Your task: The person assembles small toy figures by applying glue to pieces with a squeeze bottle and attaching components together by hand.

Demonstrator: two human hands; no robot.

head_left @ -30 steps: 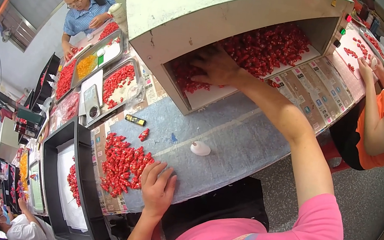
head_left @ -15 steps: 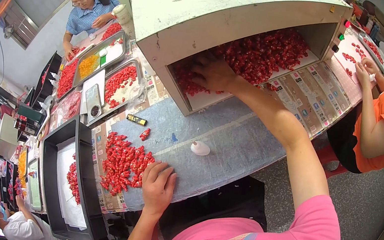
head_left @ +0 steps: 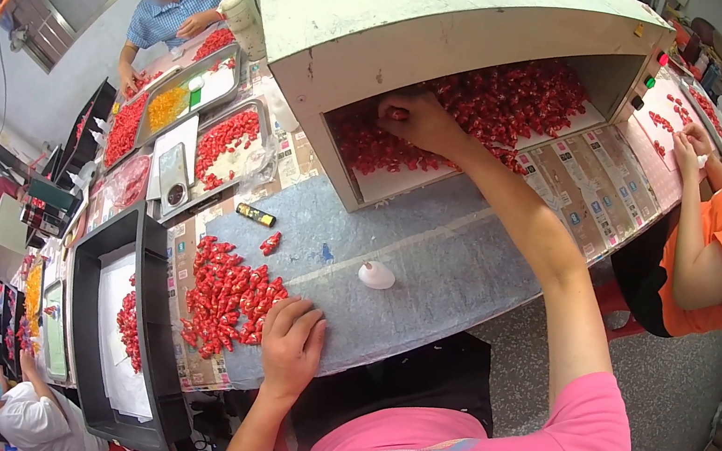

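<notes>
Inside the opening of the cream metal box [head_left: 355, 22], my right hand [head_left: 426, 124] pinches one small red piece [head_left: 397, 113]. Many similar glossy red pieces [head_left: 503, 102] are heaped around and behind it on a white floor. My left hand [head_left: 293, 347] rests on the blue-grey tabletop [head_left: 392, 325], fingers loosely bent and slightly apart. It touches the right edge of a pile of red pieces [head_left: 227, 299], some with pale or gold marks. Nothing shows in it, though its palm is hidden. A lone red piece [head_left: 270, 243] lies above the pile.
A small white squeeze bottle [head_left: 377, 275] and a black-and-yellow cylinder [head_left: 256, 215] stand or lie on the table. Left is a black tray [head_left: 88, 277] holding red pieces on white paper. Metal trays [head_left: 260, 115] sit beyond. Co-workers sit across, at right and lower left.
My right hand has lifted from the heap inside the box and now has a red piece between its fingers. My left hand stays beside the pile. The view has shifted slightly.
</notes>
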